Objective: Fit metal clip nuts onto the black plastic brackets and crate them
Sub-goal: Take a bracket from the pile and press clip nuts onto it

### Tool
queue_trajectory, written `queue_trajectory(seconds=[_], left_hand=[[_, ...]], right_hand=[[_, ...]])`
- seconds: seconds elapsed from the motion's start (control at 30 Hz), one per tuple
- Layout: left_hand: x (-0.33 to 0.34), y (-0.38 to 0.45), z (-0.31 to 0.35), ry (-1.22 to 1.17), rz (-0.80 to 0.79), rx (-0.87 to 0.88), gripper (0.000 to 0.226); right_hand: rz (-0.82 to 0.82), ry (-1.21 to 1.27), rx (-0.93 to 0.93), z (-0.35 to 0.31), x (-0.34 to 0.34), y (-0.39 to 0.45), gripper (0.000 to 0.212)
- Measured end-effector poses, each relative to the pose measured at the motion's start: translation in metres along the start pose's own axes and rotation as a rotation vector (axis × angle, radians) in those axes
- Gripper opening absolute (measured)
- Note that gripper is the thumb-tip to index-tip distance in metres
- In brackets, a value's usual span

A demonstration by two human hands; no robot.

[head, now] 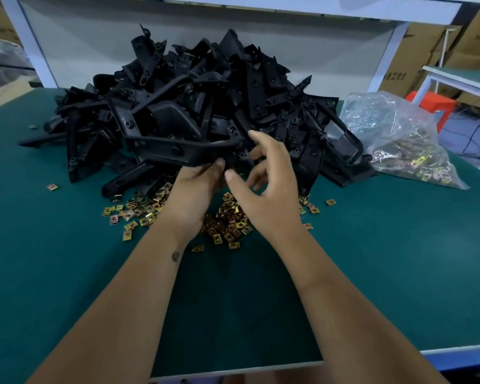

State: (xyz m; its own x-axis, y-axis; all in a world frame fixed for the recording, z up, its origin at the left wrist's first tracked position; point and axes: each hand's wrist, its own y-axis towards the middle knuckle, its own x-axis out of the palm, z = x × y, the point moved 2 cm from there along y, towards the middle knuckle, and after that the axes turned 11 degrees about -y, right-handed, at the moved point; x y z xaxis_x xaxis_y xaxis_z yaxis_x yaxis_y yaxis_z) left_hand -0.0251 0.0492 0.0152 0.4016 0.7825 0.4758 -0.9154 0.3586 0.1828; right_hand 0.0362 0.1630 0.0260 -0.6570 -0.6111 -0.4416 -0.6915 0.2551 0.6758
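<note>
Over loose clip nuts [227, 223] before the bracket heap [194, 106]: left hand [196, 189] pinching one black bracket [178, 151], right hand [263, 184] beside it, fingers spread, holding nothing.

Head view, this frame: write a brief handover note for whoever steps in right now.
Left hand grips one black bracket at the pile's front edge. Right hand is open beside it, holding nothing.
Bracket pile sits at the back of the green bench; loose clip nuts lie scattered before it; more in the plastic bag on the right.
Done: nothing visibly fitted; no crate in view.
Left: clip a nut onto the held bracket, crate it, repeat.
</note>
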Motion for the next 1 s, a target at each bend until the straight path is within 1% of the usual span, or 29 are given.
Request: queue_trajectory(seconds=[0.07,0.13,0.27,0.33,0.37,0.4,0.43,0.47,0.5,0.53,0.57,0.6,0.67,0.7,0.73,0.77,0.8,0.83,0.93,0.97,1.0], left_hand=[[0.004,-0.003,0.001,0.118,-0.086,0.054,0.040],[0.007,-0.004,0.000,0.164,-0.126,0.078,0.040],[0.009,-0.004,-0.002,0.071,-0.043,-0.010,0.031],[0.007,-0.003,0.000,0.057,0.003,-0.024,0.031],[0.006,-0.003,0.003,0.057,0.000,-0.022,0.030],[0.006,-0.003,0.005,0.058,-0.039,-0.030,0.029],[0.005,-0.004,0.007,0.038,-0.111,-0.053,0.029],[0.005,-0.006,0.007,-0.023,-0.198,-0.098,0.036],[0.005,-0.007,0.008,-0.109,-0.274,-0.160,0.051],[0.005,-0.008,0.008,-0.194,-0.315,-0.214,0.068],[0.005,-0.009,0.007,-0.269,-0.308,-0.238,0.075],[0.005,-0.008,0.008,-0.329,-0.259,-0.234,0.065],[0.002,-0.004,0.010,-0.400,-0.101,-0.180,0.027],[0.000,-0.003,0.010,-0.390,-0.040,-0.153,0.024],[-0.002,-0.002,0.011,-0.357,-0.005,-0.117,0.028],[-0.005,-0.001,0.012,-0.300,0.008,-0.076,0.032],[-0.006,-0.001,0.012,-0.239,0.013,-0.043,0.033],[-0.008,-0.002,0.012,-0.193,0.022,-0.018,0.033],[-0.012,-0.002,0.011,-0.212,0.054,-0.013,0.030],[-0.013,-0.001,0.011,-0.232,0.056,-0.017,0.030],[-0.014,-0.001,0.011,-0.251,0.060,-0.019,0.029]], right_hand=[[0.017,0.077,0.039,0.000,0.000,0.002,0.038],[0.079,0.098,0.032,-0.001,-0.003,0.004,0.028],[0.190,-0.024,-0.111,-0.005,-0.008,0.002,0.017],[0.303,-0.098,-0.158,-0.006,-0.011,0.002,0.012],[0.359,-0.127,-0.171,-0.006,-0.012,0.002,0.010],[0.398,-0.155,-0.181,-0.005,-0.013,0.003,0.010],[0.413,-0.196,-0.197,-0.004,-0.014,0.004,0.010],[0.402,-0.254,-0.216,-0.003,-0.014,0.004,0.011],[0.372,-0.317,-0.238,-0.002,-0.013,0.004,0.012],[0.335,-0.373,-0.258,-0.001,-0.011,0.004,0.014],[0.298,-0.417,-0.281,-0.001,-0.010,0.004,0.016],[0.263,-0.451,-0.307,-0.002,-0.008,0.004,0.018],[0.183,-0.489,-0.349,-0.004,-0.004,0.003,0.023],[0.141,-0.503,-0.352,-0.005,-0.003,0.002,0.024],[0.108,-0.511,-0.341,-0.005,-0.003,0.001,0.023],[0.096,-0.503,-0.308,-0.003,-0.005,0.000,0.022],[0.110,-0.475,-0.237,0.000,-0.010,-0.001,0.020],[0.146,-0.442,-0.126,0.005,-0.017,-0.001,0.019],[0.362,-0.396,0.269,0.028,-0.045,-0.002,0.019],[0.437,-0.395,0.369,0.035,-0.056,-0.003,0.018],[0.476,-0.407,0.453,0.043,-0.065,-0.005,0.018]])
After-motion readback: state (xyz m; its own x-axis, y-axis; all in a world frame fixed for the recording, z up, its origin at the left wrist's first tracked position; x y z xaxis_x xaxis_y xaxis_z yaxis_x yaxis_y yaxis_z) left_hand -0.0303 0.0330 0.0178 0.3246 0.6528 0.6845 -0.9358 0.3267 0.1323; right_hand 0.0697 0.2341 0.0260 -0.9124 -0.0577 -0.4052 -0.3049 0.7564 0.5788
